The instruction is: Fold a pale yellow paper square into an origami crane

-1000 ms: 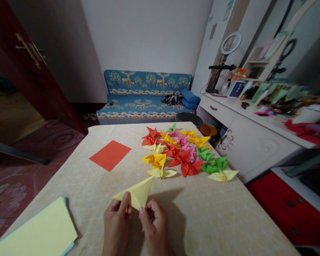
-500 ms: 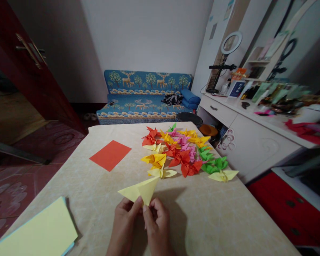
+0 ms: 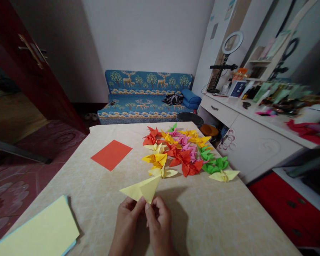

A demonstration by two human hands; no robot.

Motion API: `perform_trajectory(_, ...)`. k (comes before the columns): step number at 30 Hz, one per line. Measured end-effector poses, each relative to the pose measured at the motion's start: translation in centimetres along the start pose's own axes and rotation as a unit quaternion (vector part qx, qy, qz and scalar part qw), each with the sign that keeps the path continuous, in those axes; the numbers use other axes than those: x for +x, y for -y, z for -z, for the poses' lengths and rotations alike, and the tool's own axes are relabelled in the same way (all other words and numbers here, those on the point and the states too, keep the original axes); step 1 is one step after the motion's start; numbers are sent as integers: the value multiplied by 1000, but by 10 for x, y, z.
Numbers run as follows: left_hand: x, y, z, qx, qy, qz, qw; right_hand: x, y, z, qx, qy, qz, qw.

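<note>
Over the near half of a cloth-covered table (image 3: 216, 213), the person's left hand (image 3: 126, 217) and right hand (image 3: 159, 217) are side by side, forearms sloping up from the lower edge of the view, wrists apart and thumbs almost together. Both thumbs lie on top with the other fingers curled beneath, the left hand leaning rightward and the right hand slightly leftward. Just beyond the thumbs is a folded yellow paper (image 3: 138, 189), roughly triangular, one corner down between them; its long axis runs crosswise, from a sharp point left of the grip to a farther point on the right. Each hand pinches the paper between thumb and curled fingers near that lower corner, pressed close on the sheet; the fingertips underneath are hidden. Beyond the grip and to its right spreads a cluster of paper cranes (image 3: 190, 168), a pale yellow crane (image 3: 164, 172) nearest the paper's far point, though whether they touch cannot be told. Ahead and left of the grip lies a flat red sheet (image 3: 111, 155); nearer and farther left, a stack of sheets (image 3: 42, 227), yellow on top.
</note>
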State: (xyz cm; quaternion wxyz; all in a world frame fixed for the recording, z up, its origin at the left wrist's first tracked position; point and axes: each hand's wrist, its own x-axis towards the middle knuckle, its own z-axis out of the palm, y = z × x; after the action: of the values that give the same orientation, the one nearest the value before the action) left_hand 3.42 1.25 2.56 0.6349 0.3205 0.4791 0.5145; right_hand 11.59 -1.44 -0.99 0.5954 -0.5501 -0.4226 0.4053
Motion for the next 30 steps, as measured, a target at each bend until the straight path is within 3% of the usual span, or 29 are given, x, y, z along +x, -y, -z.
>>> perform_trajectory(6, 5, -4, 8, -10, -143, -38, 989, 0, -2, -1, 17, 28, -8, 999)
perform_trajectory(8, 4, -8, 6, -16, -136, -43, 990, 1, -2, -1, 18, 25, -6, 1000)
perform_trajectory(13, -2, -10, -7, 22, 1, 0, 1000, 3, 0, 2, -5, -6, 4, 1000)
perform_trajectory(15, -2, -9, -7, 30, -28, -7, 999, 2, 0, 2, -8, -1, 4, 1000)
perform_trajectory(18, 0, -7, -2, 9, -122, -29, 992, 1, 1, 1, -1, 17, 5, 1000)
perform_trajectory(25, 9, -10, 16, -145, -222, -84, 960, -1, 3, 0, 26, 22, 7, 999)
perform_trajectory(27, 11, -10, 17, -171, -222, -96, 955, 0, 3, 0, 31, 20, 7, 999)
perform_trajectory(30, 10, -10, 11, -195, -168, -83, 963, 2, 1, 1, 36, 4, 8, 999)
